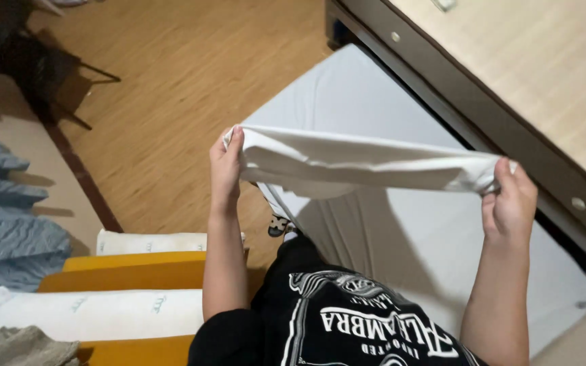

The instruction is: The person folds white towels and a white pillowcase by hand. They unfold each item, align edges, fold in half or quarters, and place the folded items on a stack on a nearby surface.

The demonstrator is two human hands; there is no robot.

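Observation:
A white cloth (361,163), folded into a long band, is stretched level in front of me. My left hand (225,173) pinches its left end, and my right hand (510,203) grips its right end. Both hands are raised at chest height, well apart. Below the cloth lies a white mattress (435,251) on the floor, which the cloth hangs over without touching. My black printed shirt (347,318) fills the bottom of the view.
A wooden cabinet or bed frame (544,88) with a dark edge runs along the right. Yellow and white cushions (130,291) are stacked at the lower left. Blue-grey fabric (1,230) lies at the left, and a dark chair frame (35,68) stands on the wood floor.

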